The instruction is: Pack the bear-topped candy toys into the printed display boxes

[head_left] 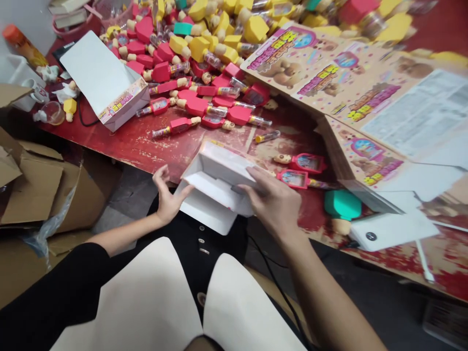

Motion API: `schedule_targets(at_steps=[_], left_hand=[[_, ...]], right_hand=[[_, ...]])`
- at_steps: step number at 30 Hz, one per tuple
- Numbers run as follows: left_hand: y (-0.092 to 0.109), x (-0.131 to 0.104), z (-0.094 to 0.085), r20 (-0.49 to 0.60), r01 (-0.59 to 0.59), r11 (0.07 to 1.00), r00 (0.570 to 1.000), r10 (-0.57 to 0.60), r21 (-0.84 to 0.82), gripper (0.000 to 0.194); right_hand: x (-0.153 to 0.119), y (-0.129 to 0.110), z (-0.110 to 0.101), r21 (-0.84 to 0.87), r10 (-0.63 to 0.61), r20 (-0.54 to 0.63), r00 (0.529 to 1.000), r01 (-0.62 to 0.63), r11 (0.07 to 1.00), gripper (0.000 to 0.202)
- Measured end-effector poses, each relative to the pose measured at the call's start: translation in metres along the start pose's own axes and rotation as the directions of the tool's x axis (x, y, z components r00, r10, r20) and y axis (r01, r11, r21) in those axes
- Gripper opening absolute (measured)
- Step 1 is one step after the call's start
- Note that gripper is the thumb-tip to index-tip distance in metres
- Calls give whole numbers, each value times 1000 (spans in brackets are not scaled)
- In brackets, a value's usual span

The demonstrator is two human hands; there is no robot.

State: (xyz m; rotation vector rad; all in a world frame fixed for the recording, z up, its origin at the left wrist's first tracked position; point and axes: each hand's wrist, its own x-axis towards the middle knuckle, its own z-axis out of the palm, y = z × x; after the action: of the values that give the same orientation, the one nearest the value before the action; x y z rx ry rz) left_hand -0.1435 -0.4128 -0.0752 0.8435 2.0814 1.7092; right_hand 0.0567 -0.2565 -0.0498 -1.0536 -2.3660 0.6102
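Note:
A small carton [219, 187], white inside, is tilted open at the table's front edge above my lap. My right hand [276, 202] grips its right end, thumb inside and fingers over the back wall. At the carton's left end is my left hand [168, 197], fingers spread and curved, the thumb tip at the carton's edge; whether it presses on the card is hard to tell. Another open carton [122, 105] with a raised white flap stands at the back left. Right of my right hand lie two red toys [294, 179] with clear windows.
Red and yellow toys [199, 48] are heaped across the back of the red table [146, 151]. Flat printed cartons [329, 73] are stacked at the right. Near the front right edge sit a teal toy [342, 204] and a white device [391, 231]. Brown cardboard boxes [40, 185] stand left.

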Motion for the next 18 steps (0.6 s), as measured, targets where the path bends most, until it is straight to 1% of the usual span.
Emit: schedule_targets(at_steps=[1,2,3,4,5,6,7,8,9,10,11,12,13,14,15,16,17,18], left_hand=[[5,-12,1,3,167,981,986,-167,-101,101],[11,-21,4,93,315,927,949,-302,-204,98],[18,-26,9,214,424,858,902,-374,-288,93],[26,-27,15,308,481,801,870,-385,-357,87],[34,-25,22,350,487,768,865,-359,-415,81],[42,-20,28,343,456,761,883,-320,-461,76],[51,-13,33,308,403,771,910,-279,-493,72],[60,-5,36,274,346,788,933,-233,-509,70],[68,3,38,262,291,808,949,-175,-513,69],[76,11,36,266,228,830,959,-100,-508,69],[84,20,33,268,146,856,963,-9,-496,67],[90,29,27,265,44,885,960,91,-464,66],[95,37,19,263,-74,912,945,194,-404,64],[97,46,11,283,-211,923,909,306,-323,61],[98,54,4,336,-358,906,844,418,-227,58],[95,61,-3,421,-505,854,753,506,-123,55],[89,66,-8,528,-640,768,644,553,-24,51],[81,70,-10,641,-753,656,531,555,54,45]], right_hand=[[0,-2,-4,55,30,-66,997,-27,998,43],[-1,-6,-6,116,56,-122,991,-42,992,42],[-2,-12,-7,181,73,-162,984,-43,983,40],[-4,-20,-6,246,81,-189,979,-33,969,40],[-6,-29,-4,312,91,-214,973,-20,950,40],[-9,-37,-1,377,110,-239,965,-12,926,42],[-11,-46,2,443,142,-266,953,-10,897,44],[-13,-53,6,509,185,-293,938,-10,860,45],[-13,-57,8,579,229,-303,925,-12,815,47],[-13,-59,9,642,257,-287,923,-14,766,46],[-10,-58,8,690,266,-247,932,-23,723,45],[-7,-54,3,720,261,-205,943,-35,693,44],[-2,-48,-4,735,250,-183,951,-37,678,44],[4,-39,-14,738,237,-194,952,-18,674,45],[11,-30,-25,729,221,-244,944,28,684,46],[18,-21,-36,704,194,-320,927,96,704,51],[26,-13,-47,665,149,-385,911,161,730,60],[35,-7,-54,609,96,-416,904,198,768,72]])
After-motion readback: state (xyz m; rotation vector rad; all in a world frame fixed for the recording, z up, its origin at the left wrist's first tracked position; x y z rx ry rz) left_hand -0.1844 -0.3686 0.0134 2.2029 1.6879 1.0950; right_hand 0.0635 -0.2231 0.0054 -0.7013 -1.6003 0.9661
